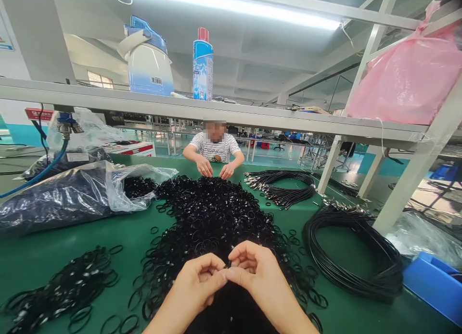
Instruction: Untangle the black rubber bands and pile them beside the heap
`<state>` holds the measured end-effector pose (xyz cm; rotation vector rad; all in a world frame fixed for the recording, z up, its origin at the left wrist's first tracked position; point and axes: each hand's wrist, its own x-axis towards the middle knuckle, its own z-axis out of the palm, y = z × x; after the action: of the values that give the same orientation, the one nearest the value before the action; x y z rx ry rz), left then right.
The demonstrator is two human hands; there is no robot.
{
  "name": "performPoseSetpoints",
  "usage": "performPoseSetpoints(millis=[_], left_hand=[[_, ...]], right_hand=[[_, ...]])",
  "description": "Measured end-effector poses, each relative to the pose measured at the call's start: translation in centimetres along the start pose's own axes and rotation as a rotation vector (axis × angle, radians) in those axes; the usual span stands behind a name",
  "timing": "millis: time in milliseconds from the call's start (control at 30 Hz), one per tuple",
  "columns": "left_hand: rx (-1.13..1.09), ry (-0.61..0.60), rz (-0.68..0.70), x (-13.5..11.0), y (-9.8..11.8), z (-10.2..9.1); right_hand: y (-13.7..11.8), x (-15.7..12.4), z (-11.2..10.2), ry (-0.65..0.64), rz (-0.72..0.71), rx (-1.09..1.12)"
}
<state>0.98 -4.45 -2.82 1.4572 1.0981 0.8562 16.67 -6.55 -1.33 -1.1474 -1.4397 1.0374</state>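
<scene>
My left hand [198, 281] and my right hand [254, 274] meet at the fingertips over a large pile of black rubber rings [216, 213]. Pinched between both thumbs and forefingers is a small black ring [227, 264], mostly covered by the fingers. A smaller heap of black rings [68, 286] lies on the green table [133, 257] to the left, and loose rings are scattered around both piles.
Coiled black cables [355, 257] and a cable bundle [281, 185] lie right, near a blue bin [435, 286]. Plastic bags [57, 199] sit left. A shelf [216, 110] crosses above, holding a jug and spray can. Opposite, a person [216, 148] handles the pile.
</scene>
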Motion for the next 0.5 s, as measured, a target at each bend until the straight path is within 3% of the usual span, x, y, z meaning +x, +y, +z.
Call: performPoseSetpoints(millis=[200,333,500], left_hand=[[-0.052,-0.05,-0.045,-0.5,0.7,0.4],[-0.1,0.015,-0.048,-0.7,1.4,0.6],[-0.17,0.121,-0.047,-0.1,0.4,-0.3]], right_hand=[[0.0,0.0,0.0,0.02,0.0,-0.028],[0.2,-0.1,-0.2,0.0,-0.03,-0.061],[1.0,0.4,-0.6,0.04,-0.061,-0.134]])
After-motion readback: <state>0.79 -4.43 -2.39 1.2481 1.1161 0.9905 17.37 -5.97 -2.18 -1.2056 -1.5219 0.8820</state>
